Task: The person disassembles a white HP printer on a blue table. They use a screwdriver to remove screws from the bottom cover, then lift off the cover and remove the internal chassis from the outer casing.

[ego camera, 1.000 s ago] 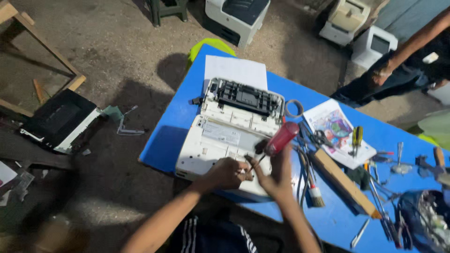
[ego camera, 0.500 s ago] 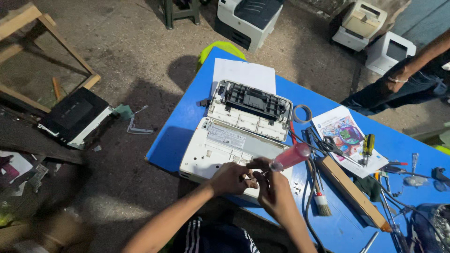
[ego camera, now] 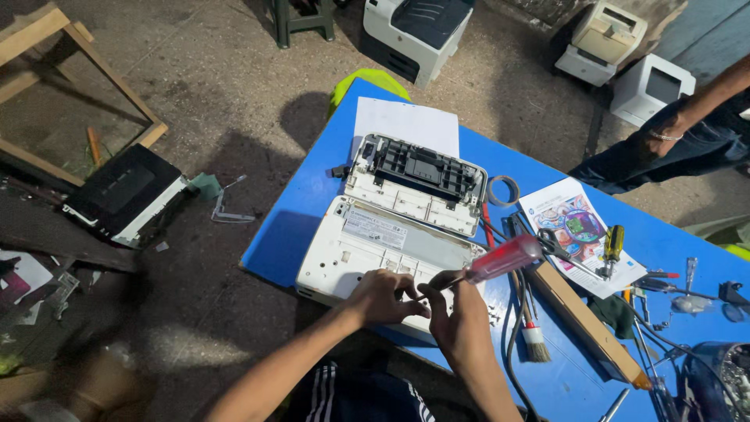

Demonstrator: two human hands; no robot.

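Workshop floor around a blue table

A blue table (ego camera: 312, 227) is standing on a rough, dusty concrete floor (ego camera: 219, 94), throwing a dark shadow leftward. A wooden frame (ego camera: 74, 47) is lying at the left, a green stool (ego camera: 301, 19) is standing at the top, and printers (ego camera: 414, 31) are sitting on the ground beyond, with light falling from the right.

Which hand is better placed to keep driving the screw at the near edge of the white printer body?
Probably the right hand: it grips the red-handled screwdriver, tip down at the near edge of the white plastic printer body. The left hand rests flat beside it, seemingly steadying the casing.
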